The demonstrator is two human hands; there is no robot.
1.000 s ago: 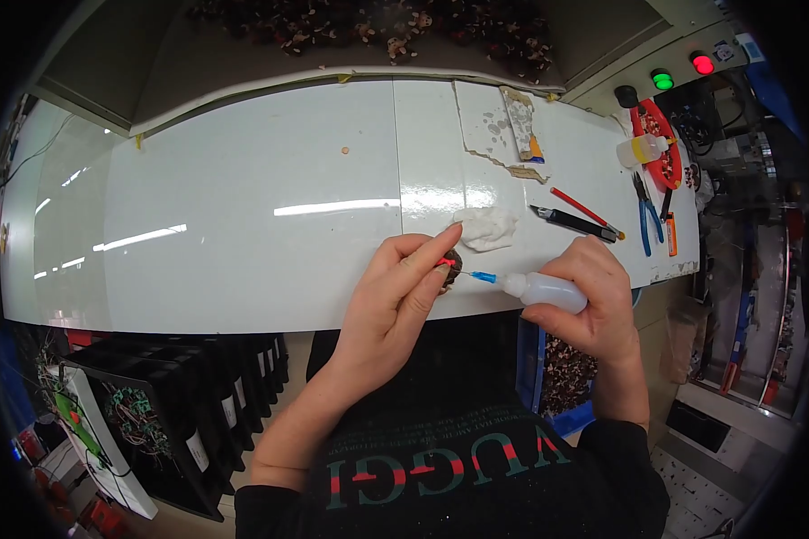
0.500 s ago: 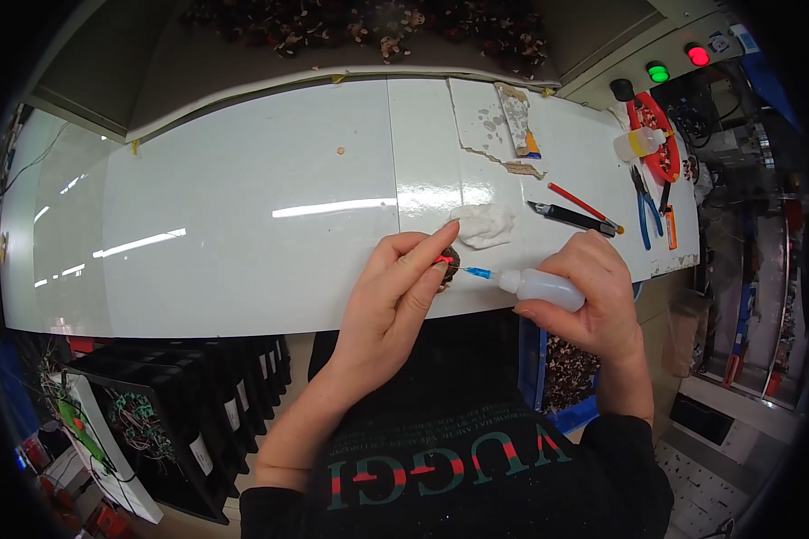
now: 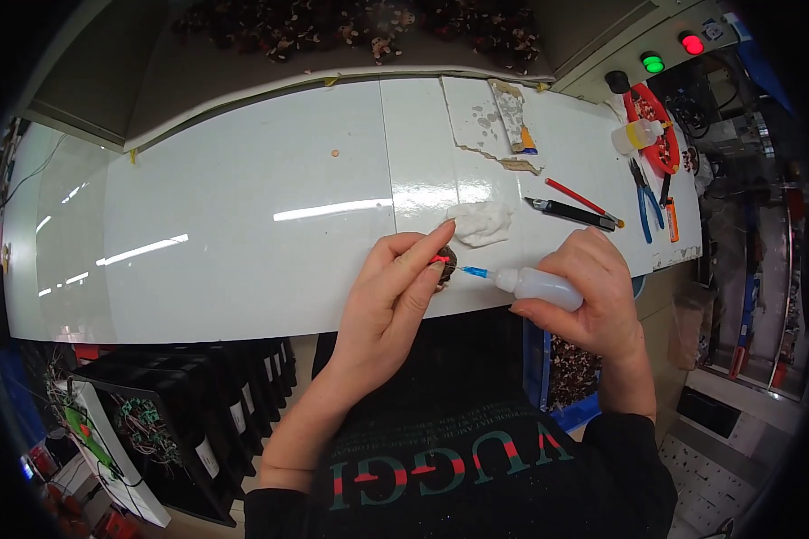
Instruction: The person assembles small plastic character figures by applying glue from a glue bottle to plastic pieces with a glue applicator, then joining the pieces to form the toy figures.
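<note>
My left hand (image 3: 395,292) is closed on a small dark-brown figurine (image 3: 447,267) with a bright red part, held above the front of the white table; the fingers hide much of it. In my right hand (image 3: 593,292) lies a translucent squeeze bottle (image 3: 545,287), gripped between thumb and fingers. Its blue needle tip (image 3: 475,272) points left at the figurine, and the thin needle reaches its side; whether it touches I cannot tell. Just behind the figurine a crumpled white tissue (image 3: 482,223) rests on the table.
Right of the tissue lie a black utility knife (image 3: 570,214), a red pencil-like stick (image 3: 577,198) and blue-handled pliers (image 3: 644,205). Farther back are a yellow-banded bottle (image 3: 635,136) and a red tray (image 3: 663,148) of small parts. A blue crate (image 3: 573,414) sits below the table edge.
The view has shifted very slightly. Both hands, the figurine and the bottle keep almost the same positions to each other.
</note>
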